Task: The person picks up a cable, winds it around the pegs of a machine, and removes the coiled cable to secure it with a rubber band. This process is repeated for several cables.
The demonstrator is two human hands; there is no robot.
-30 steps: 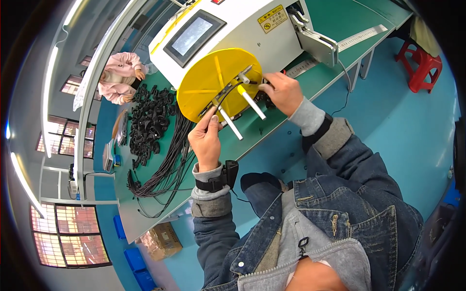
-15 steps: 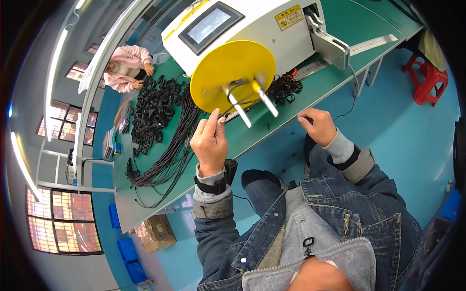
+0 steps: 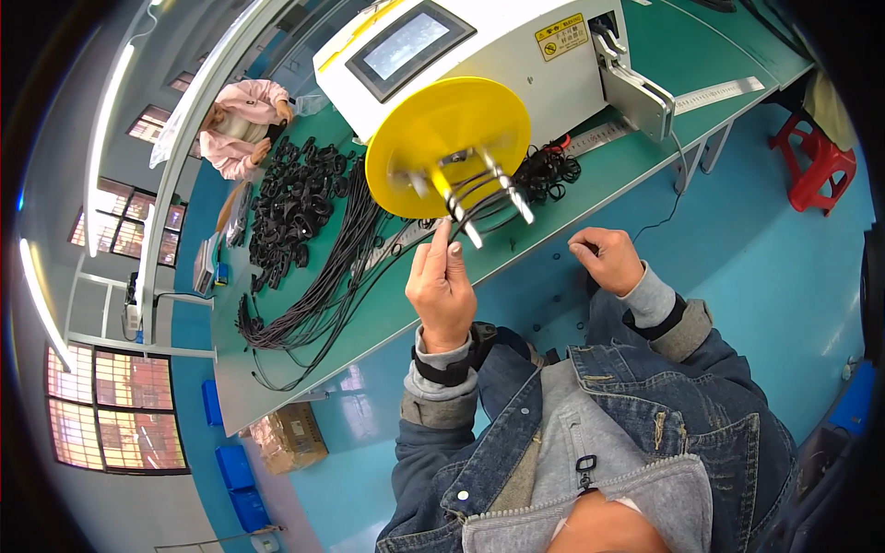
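Note:
In front of me a white winding machine [image 3: 516, 64] carries a yellow disc [image 3: 406, 138] with metal prongs [image 3: 513, 195], blurred as if turning. A black cable [image 3: 487, 221] loops around the prongs. Just below the disc, my left hand [image 3: 444, 293] is closed lightly on this cable, its fingers pointing up at the prongs. Off the table's front edge my right hand [image 3: 610, 261] is curled closed, with a small dark thing at the fingertips that I cannot make out.
Long black cables [image 3: 323, 286] and a heap of coiled black cables [image 3: 290, 203] lie left on the green table [image 3: 249, 387]. More coils [image 3: 551, 173] and a metal ruler [image 3: 719, 94] sit right. A person in pink [image 3: 241, 120] works across. A red stool [image 3: 811, 161] stands right.
My left hand has moved right and slightly down, beneath the prongs. More cable now loops around the prongs, which have turned. My right hand sits slightly lower, still curled.

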